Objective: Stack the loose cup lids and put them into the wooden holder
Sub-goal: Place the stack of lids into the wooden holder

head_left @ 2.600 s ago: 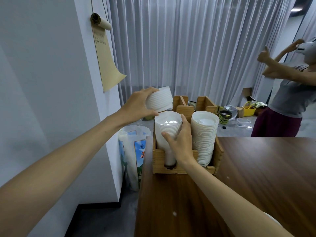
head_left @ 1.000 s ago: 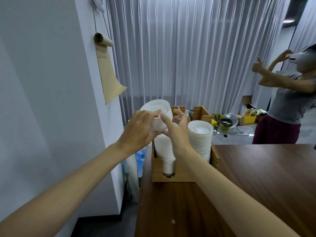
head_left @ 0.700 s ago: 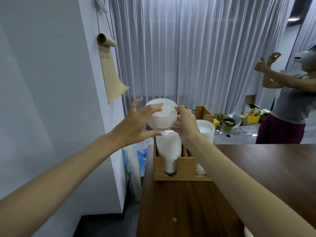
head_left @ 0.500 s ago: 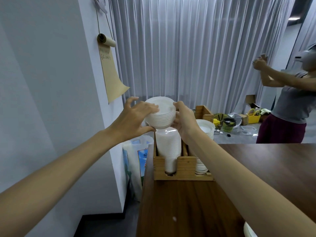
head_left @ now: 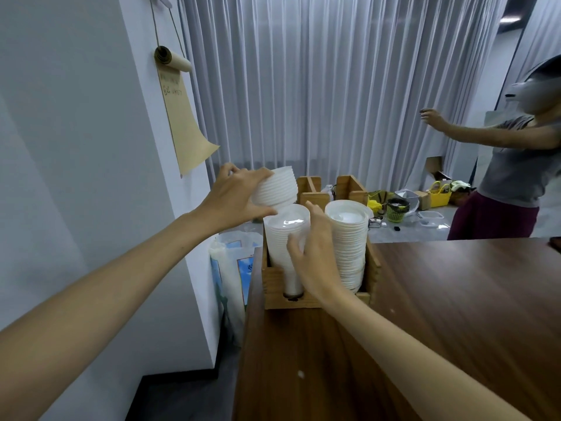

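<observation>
Dropping from the lids [head_left: 275,189], your right hand [head_left: 314,256] now clasps the stack [head_left: 280,238] in the holder [head_left: 274,288] while your left hand [head_left: 232,200] alone grips the lids, tilted just above it; set down skewed, they may slide off or topple it.

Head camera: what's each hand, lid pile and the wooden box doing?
left hand: grips the held stack.
held stack: tilted, just over the left pile.
right hand: curled round the left pile.
left pile: stands in the wooden holder, left slot.
right pile: stands in the right slot.
wooden holder: on the table, both front slots filled.
</observation>
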